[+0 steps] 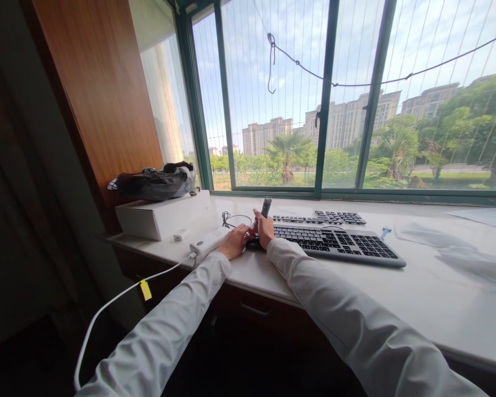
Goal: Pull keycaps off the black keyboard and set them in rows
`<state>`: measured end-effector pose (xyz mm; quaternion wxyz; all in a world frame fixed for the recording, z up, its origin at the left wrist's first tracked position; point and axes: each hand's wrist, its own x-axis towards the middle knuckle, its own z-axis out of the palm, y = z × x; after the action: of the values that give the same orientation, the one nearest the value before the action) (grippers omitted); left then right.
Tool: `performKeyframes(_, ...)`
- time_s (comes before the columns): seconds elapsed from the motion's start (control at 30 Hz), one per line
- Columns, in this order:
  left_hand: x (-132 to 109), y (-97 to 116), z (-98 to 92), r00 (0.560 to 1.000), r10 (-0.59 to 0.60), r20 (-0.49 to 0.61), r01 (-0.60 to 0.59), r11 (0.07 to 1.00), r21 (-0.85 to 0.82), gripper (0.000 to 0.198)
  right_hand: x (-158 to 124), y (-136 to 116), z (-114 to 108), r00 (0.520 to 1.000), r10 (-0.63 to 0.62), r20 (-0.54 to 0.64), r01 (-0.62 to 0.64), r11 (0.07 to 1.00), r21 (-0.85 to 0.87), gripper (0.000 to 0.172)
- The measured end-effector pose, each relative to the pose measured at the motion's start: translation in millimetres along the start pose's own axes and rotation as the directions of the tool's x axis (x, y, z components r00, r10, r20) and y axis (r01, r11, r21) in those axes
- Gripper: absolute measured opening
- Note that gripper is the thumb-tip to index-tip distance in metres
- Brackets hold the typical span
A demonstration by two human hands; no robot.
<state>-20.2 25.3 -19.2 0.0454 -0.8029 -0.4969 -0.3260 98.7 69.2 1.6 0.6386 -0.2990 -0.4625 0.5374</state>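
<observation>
My right hand (265, 227) is closed around a small dark stick-shaped tool (266, 206) that points upward, just left of a grey keyboard (334, 242). My left hand (234, 241) rests with fingers curled on a small dark object (254, 243) lying on the white sill at the keyboard's left end; what the object is stays hidden between the two hands. Both arms wear white sleeves. A white power strip (206, 241) with its cable lies right beside my left hand.
A white box (161, 216) with a dark bag (155, 182) on top stands at the left end. A thin black wire (230, 219) lies behind my hands. A second row of keys (320, 218), a small blue item (386, 231) and clear plastic sheets (458, 253) lie to the right.
</observation>
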Motion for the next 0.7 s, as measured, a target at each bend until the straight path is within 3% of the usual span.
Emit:
performKeyframes(0.2, 1.8, -4.6, 1.3, 1.000, 0.016, 0.023, -0.016, 1.000, -0.005, 0.016, -1.2, 8.1, -0.5, 0.995, -0.102, 0.007, 0.102, 0.992, -0.077, 0.039)
performKeyframes(0.7, 6.6, -11.8, 4.1, 1.000, 0.007, 0.027, -0.004, 0.996, -0.094, 0.022, -6.3, 10.5, 2.1, 0.988, -0.149, 0.050, 0.155, 0.973, -0.168, 0.035)
